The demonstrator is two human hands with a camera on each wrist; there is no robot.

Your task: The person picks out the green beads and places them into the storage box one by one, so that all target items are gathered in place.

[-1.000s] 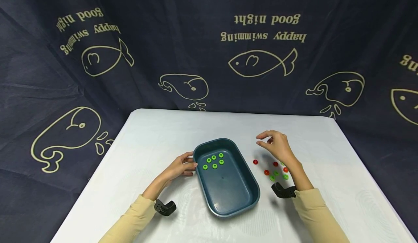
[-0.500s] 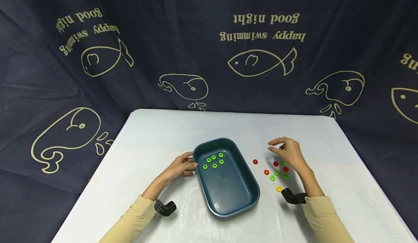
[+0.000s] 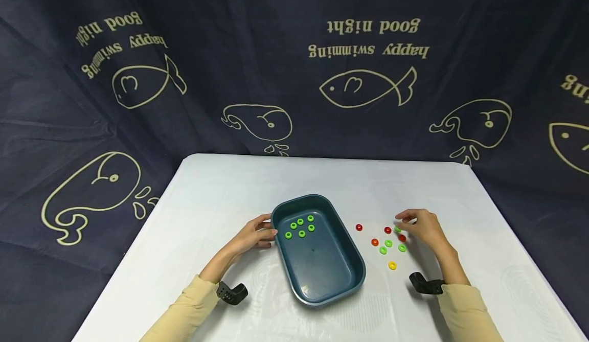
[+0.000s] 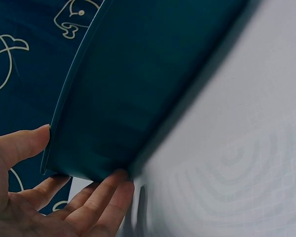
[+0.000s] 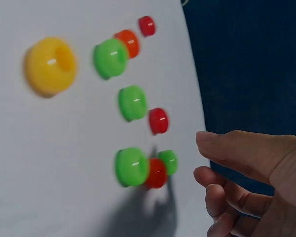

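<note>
My left hand (image 3: 253,237) grips the near-left side of a dark teal plastic bin (image 3: 322,292); in the left wrist view the thumb (image 4: 34,140) is at the rim and the fingers are against the outer wall. Several green ring-shaped beads (image 3: 301,233) lie in the bin's far end. My right hand (image 3: 424,227) hovers over loose beads, thumb and index finger apart with nothing between them. Closest under its fingertips is a green bead (image 5: 168,162), beside a red bead (image 5: 157,174) and another green bead (image 5: 132,167).
Scattered right of the bin are more ring beads: a yellow one (image 3: 392,266) nearest the front, an orange-red one (image 3: 375,242) and a red one (image 3: 359,227) close to the bin. A dark printed curtain (image 3: 294,76) hangs behind the white table (image 3: 221,188).
My right hand has moved rightward and down toward the beads, and the yellow bead has come into view from behind its wrist strap. My left hand and the bin have stayed put.
</note>
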